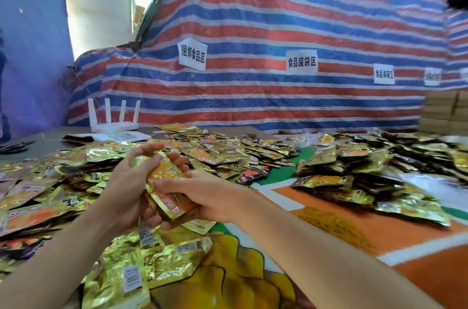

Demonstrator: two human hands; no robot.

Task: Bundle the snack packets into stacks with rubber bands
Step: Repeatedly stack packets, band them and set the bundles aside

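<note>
Gathering packets into a stack

Left hand (128,183) cups the stack (164,183), right hand (205,194) pinches its edge; next, I reckon: square it, fetch from the rubber bands (334,229).

A red, white and blue striped tarpaulin (253,17) fills the far side. White paper signs with Chinese characters are stuck on it, one (192,56) left of centre and another (301,62) to its right. A white four-antenna router (114,123) stands far left, and a QR-code sheet (121,136) lies just in front of it. Cardboard boxes (442,111) are stacked far right. A printed orange, green and white table cover (417,237) shows near right.
</note>
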